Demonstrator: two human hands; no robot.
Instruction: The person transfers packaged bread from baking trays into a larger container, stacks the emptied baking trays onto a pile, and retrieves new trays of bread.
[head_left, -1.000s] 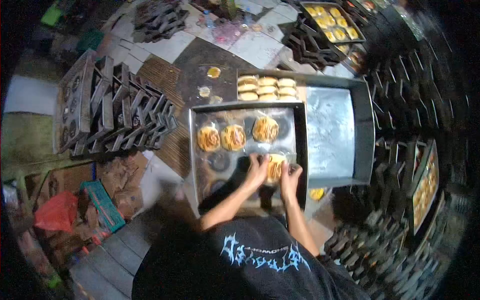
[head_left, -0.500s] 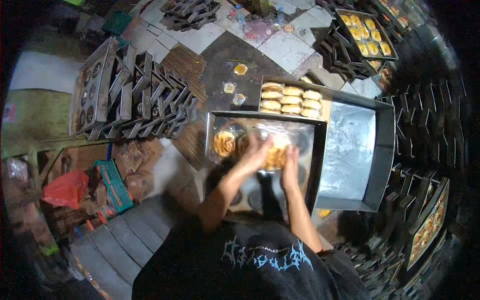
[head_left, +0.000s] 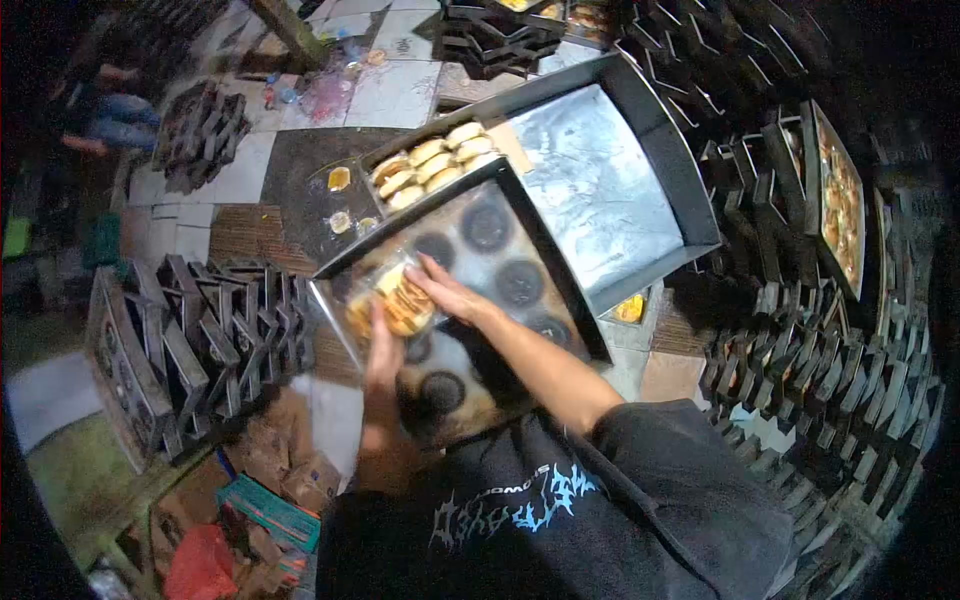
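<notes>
Several golden-brown buns (head_left: pixel 405 302) are bunched together at the left side of a dark metal tray (head_left: pixel 520 283) with round hollows. My left hand (head_left: pixel 384 350) presses against their near side, its fingers round the edge of the bunch. From the right, my right hand (head_left: pixel 447 290) holds the same buns with its fingertips on their far side. Blur hides the exact number of buns between my hands. Beyond the tray, rows of pale buns (head_left: pixel 430 165) stand in one end of a large metal box (head_left: pixel 685 190).
Stacked moulds (head_left: pixel 215 340) stand at the left, with more dark stacks (head_left: pixel 820 380) at the right. A tray of buns (head_left: pixel 838 200) leans on the right. A red bag (head_left: pixel 200 565) lies at the lower left. A person (head_left: pixel 115 120) is partly visible at the upper left.
The view has turned. The buns that lay apart in the tray are now gathered between my hands, which have moved to the tray's left side.
</notes>
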